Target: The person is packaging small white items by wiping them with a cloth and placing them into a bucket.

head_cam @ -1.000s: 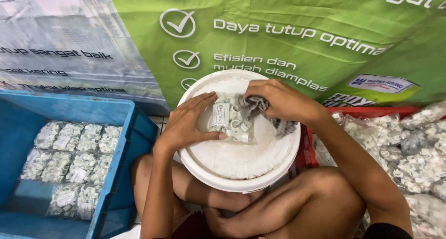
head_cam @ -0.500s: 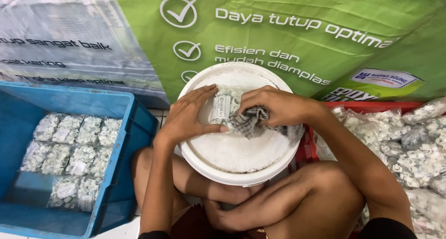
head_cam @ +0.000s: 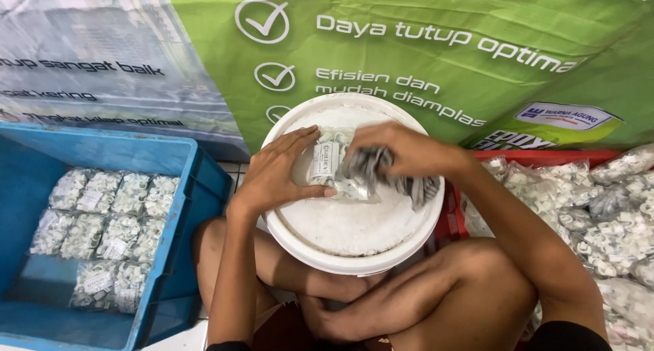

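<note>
A bucket lid point(head_cam: 354, 228) sits between the person's knees, with a small packet point(head_cam: 332, 167) lying on it under the left hand point(head_cam: 279, 177). The right hand point(head_cam: 402, 150) rests just beside it, on a cloth point(head_cam: 381, 170). A crate point(head_cam: 170, 160) of packets stands to the left; a heap of bags point(head_cam: 599, 208) lies to the right. A banner point(head_cam: 422, 58) hangs behind.

My arms are bare from shoulder to wrist, with no watch, bracelet or glove on either. My left hand point(head_cam: 276, 177) and right hand point(head_cam: 402, 150) carry no rings that I can make out. My legs are bare too, knees and shins uncovered. At the bottom edge a dark strip shows, black near my right arm, reddish-brown between my thighs, probably shorts or a shirt hem.
</note>
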